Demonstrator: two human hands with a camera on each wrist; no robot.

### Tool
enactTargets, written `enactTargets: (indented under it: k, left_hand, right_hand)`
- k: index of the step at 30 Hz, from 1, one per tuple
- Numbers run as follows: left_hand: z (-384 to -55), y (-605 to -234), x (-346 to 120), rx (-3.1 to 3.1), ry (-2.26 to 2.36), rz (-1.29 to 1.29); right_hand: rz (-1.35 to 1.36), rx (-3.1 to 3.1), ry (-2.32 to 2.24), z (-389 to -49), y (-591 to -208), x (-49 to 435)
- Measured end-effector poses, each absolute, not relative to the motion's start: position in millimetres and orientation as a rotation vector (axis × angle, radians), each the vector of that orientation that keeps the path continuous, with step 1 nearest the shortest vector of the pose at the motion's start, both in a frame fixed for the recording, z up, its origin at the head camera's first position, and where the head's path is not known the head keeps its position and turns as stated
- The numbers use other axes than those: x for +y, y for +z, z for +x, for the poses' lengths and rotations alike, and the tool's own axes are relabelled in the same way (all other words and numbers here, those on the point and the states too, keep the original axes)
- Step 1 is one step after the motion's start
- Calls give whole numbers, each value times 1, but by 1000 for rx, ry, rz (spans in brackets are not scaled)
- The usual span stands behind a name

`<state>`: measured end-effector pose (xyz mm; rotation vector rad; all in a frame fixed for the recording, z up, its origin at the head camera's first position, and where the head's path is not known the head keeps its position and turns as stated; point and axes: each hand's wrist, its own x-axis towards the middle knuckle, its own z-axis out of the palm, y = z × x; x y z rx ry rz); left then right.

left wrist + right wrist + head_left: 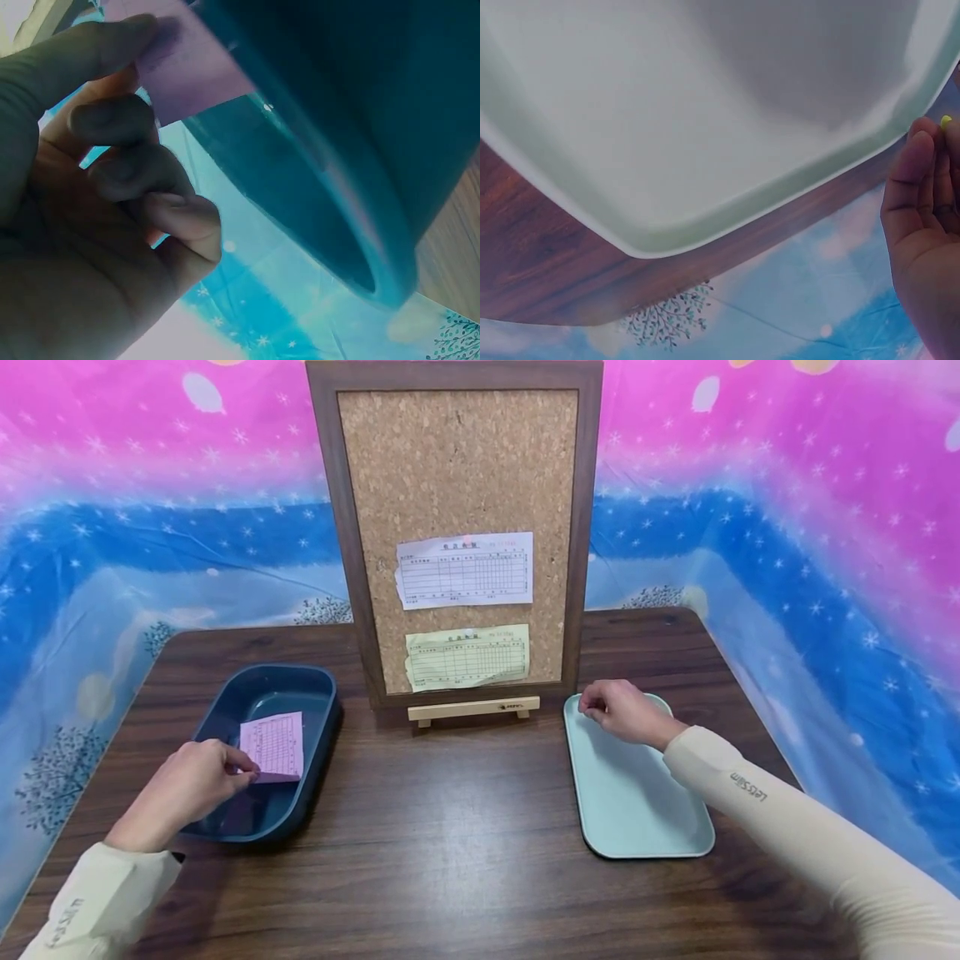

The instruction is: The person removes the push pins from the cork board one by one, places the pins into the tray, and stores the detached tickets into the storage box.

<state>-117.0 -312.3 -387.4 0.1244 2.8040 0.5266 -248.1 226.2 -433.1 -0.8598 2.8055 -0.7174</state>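
Note:
My left hand (pixel 191 781) pinches the lower left edge of a pink printed receipt slip (pixel 273 745) over the dark blue basin (pixel 324 752). In the left wrist view, thumb and fingers grip the slip (pixel 199 75) beside the basin's rim. Over the far end of the pale green tray (pixel 637 802), my right hand (pixel 626 710) holds a small yellow pushpin (pixel 946 120) between its fingertips; only the rounded yellow tip shows. A framed cork board (pixel 457 460) stands between the containers, bearing a white receipt slip (pixel 465 572) above a yellow-green one (pixel 468 658).
A light wooden easel ledge (pixel 474 710) juts out below the board's frame. The dark wood table (pixel 450 860) carries everything. Behind it hangs a pink and blue patterned cloth (pixel 825 527).

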Motion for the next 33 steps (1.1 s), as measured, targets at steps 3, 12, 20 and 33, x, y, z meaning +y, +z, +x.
enactTargets:
  k: [3, 12, 20, 33]
  left_hand:
    - [-118, -391, -311, 2791, 516, 133]
    - [-118, -396, -311, 2769, 489, 147]
    - [-118, -400, -313, 2832, 456, 204]
    - [-114, -403, -319, 2826, 399, 108]
  right_hand:
    - [-865, 2793, -707, -248, -437, 226]
    - [-846, 2787, -659, -246, -440, 224]
    - [-875, 2776, -661, -246, -446, 224]
    - [-870, 2760, -653, -246, -453, 224]
